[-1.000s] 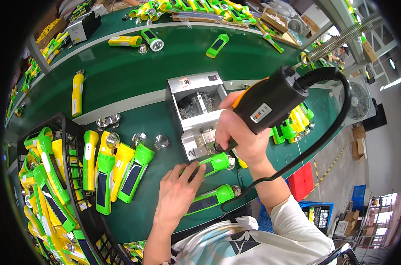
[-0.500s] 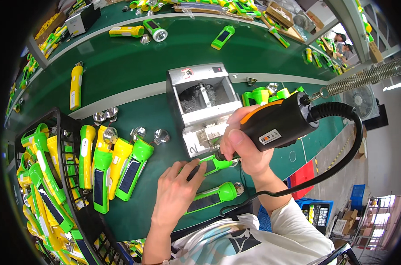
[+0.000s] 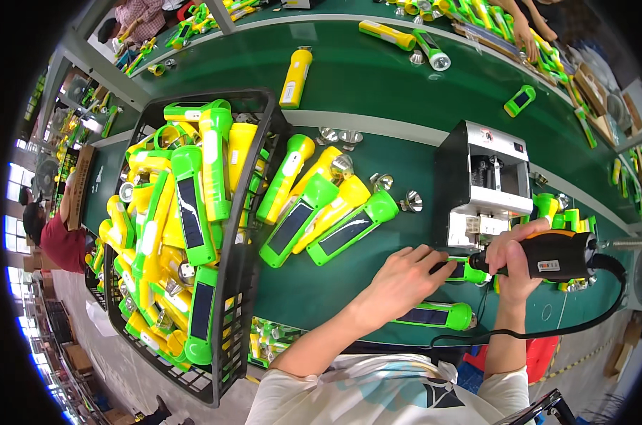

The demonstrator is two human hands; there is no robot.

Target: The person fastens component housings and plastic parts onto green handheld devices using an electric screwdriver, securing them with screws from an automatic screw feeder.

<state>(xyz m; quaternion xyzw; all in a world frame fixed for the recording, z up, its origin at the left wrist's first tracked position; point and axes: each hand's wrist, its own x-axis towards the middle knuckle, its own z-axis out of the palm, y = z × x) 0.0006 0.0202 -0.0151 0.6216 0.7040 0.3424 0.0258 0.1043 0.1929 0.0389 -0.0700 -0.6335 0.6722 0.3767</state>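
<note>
My right hand [image 3: 513,269] is wrapped round a black-and-orange electric screwdriver [image 3: 558,256], held nearly level. Its tip meets a green flashlight part [image 3: 464,270] with a dark solar panel. My left hand [image 3: 410,278] presses that part to the bench with bent fingers, covering one end. Just in front of them lies a second green flashlight [image 3: 434,315], its panel up and a reflector at its right end. Behind both hands stands a silver-and-black screw feeder [image 3: 460,200].
Left of my hands is a black basket [image 3: 230,297] heaped with yellow and green flashlights. More flashlights [image 3: 353,225] and loose reflectors [image 3: 411,201] lie beside it. A conveyor belt [image 3: 377,81] runs behind. The screwdriver's black cable [image 3: 576,327] loops at right. A co-worker's hand [image 3: 525,39] reaches in far off.
The view has swung left, bringing the whole basket into sight and shifting the bench rightward. Both hands stay at the same flashlight part, with the screwdriver still against it.
</note>
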